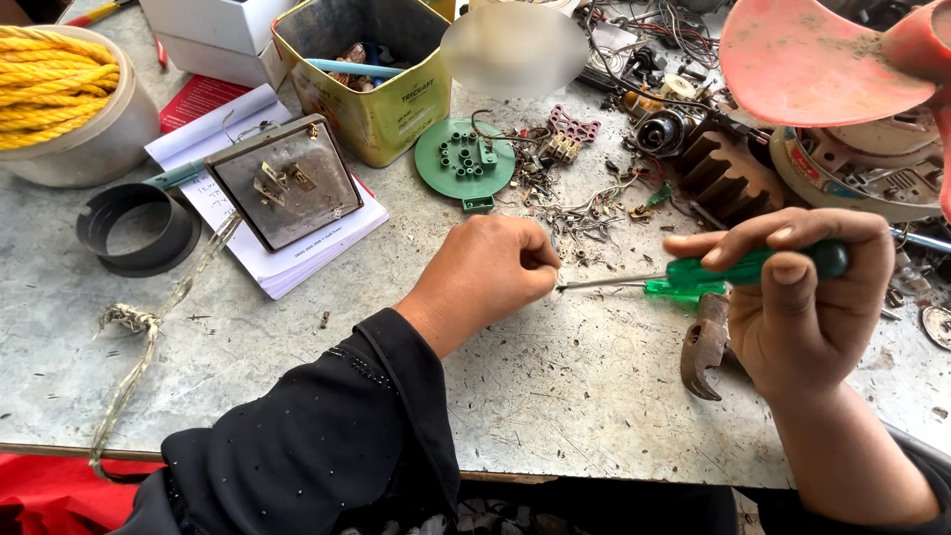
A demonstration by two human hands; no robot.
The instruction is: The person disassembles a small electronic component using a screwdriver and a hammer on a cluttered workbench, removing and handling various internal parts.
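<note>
My right hand [807,297] grips a green-handled screwdriver [753,266], its thin metal shaft pointing left. The shaft's tip meets my left hand [487,269], whose fingers are closed into a fist on the grey worktop [555,386]. Something small may be pinched in that fist, but it is hidden. A second green screwdriver handle [684,290] lies on the table just under the first. A rusty claw hammer head [703,347] rests beside my right hand.
A green round plastic disc [464,159] lies behind my left hand amid wire scraps. A yellow tin [367,74], notebook [267,213] with a metal plate, black ring [139,228], bucket of yellow rope [59,99], pink fan blade [822,59] and motor parts [862,168] crowd the table.
</note>
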